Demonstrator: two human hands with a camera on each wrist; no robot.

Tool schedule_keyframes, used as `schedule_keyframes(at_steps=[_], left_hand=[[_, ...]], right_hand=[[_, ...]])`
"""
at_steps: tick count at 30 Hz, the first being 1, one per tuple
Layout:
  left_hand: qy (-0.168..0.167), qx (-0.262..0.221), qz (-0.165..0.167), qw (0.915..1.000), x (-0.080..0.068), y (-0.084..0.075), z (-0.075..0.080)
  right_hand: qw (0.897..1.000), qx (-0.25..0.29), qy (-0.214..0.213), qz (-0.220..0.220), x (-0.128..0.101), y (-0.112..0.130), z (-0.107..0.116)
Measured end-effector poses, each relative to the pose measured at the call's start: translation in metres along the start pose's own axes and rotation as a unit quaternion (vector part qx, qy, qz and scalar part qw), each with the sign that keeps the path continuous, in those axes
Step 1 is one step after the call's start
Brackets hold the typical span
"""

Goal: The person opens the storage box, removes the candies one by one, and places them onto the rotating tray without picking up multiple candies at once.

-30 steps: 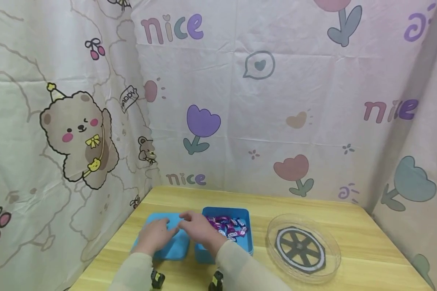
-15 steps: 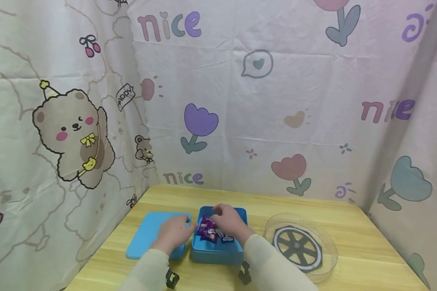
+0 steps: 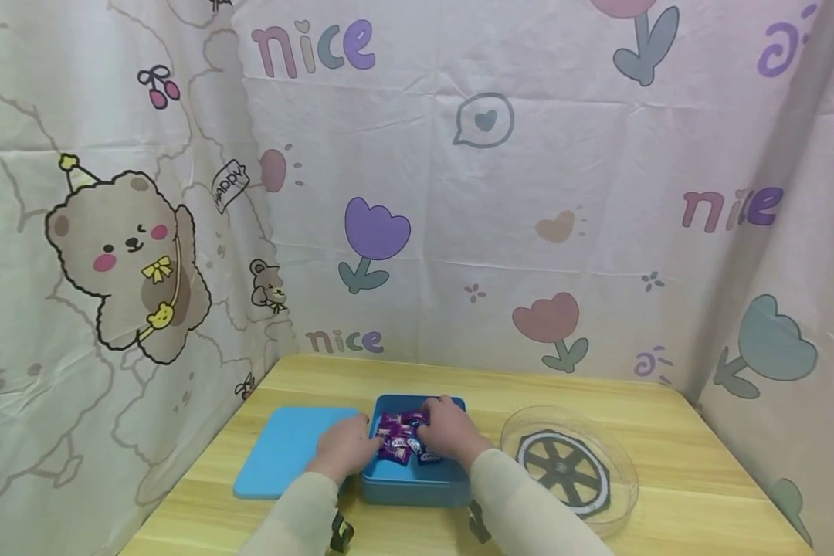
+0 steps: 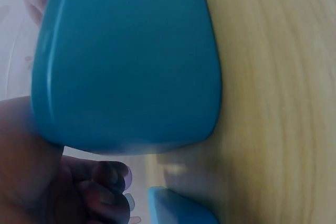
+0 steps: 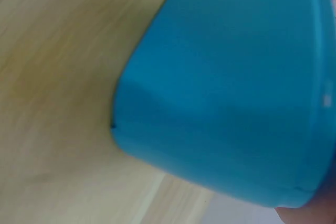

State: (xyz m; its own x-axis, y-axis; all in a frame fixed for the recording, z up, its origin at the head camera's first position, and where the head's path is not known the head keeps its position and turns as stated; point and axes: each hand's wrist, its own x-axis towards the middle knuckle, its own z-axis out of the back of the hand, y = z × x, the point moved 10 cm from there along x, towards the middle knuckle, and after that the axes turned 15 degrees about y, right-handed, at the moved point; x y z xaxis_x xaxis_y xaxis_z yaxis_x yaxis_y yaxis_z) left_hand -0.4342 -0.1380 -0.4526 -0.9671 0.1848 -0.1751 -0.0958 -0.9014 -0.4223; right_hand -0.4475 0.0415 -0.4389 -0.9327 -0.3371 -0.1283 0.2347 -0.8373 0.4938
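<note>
Wrapped candies [image 3: 396, 446], purple and dark blue, lie heaped in an open blue rectangular box [image 3: 417, 493], mostly towards its left and middle. The right hand [image 3: 453, 430] reaches over the box's right side, its fingers bent among the candies; whether they pinch one cannot be told. The left hand [image 3: 344, 447] is at the box's left rim, thumb extended over the edge and fingers loosely bent; whether it holds anything cannot be told. Left of the box, partly beneath the left hand, a flat light-blue lid [image 3: 283, 452] lies on the wood-grain table [image 3: 695, 494]. Right of the box is a clear round tray [image 3: 627, 483] containing a dark spoked disc [image 3: 561, 468] with a pale ring. Behind the box hangs a tulip-printed curtain [image 3: 459, 232].
</note>
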Motion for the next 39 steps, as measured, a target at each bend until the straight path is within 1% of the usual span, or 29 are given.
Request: schedule_keyframes(at_steps=[4,9,15,19,23,28,34,39], left_hand=[[0.000,0.000,0.001,1.0000,0.002,0.000,-0.001],[0.012,-0.006,0.001,0.9999,0.003,-0.003,-0.002],[0.014,0.005,0.001,0.9999,0.003,-0.008,0.000],[0.013,0.018,0.001,0.9998,0.004,-0.009,0.000],[0.013,0.025,0.003,0.9996,0.007,-0.008,-0.002],[0.010,0.021,0.001,0.9997,0.005,-0.009,-0.003],[0.011,0.023,-0.002,0.9997,0.003,-0.009,-0.008],[0.013,0.019,-0.002,0.9997,0.001,-0.009,-0.011]], right_hand=[[0.998,-0.056,-0.007,-0.013,0.001,0.001,-0.002],[0.991,-0.129,-0.010,-0.025,0.007,0.004,-0.007],[0.984,-0.174,-0.015,-0.033,0.011,0.008,-0.011],[0.982,-0.184,-0.016,-0.040,0.011,0.009,-0.011],[0.982,-0.182,-0.016,-0.049,0.013,0.008,-0.011],[0.984,-0.169,-0.012,-0.050,0.017,0.003,-0.016],[0.987,-0.153,-0.008,-0.056,0.016,-0.001,-0.022],[0.989,-0.135,-0.021,-0.055,0.012,-0.001,-0.018]])
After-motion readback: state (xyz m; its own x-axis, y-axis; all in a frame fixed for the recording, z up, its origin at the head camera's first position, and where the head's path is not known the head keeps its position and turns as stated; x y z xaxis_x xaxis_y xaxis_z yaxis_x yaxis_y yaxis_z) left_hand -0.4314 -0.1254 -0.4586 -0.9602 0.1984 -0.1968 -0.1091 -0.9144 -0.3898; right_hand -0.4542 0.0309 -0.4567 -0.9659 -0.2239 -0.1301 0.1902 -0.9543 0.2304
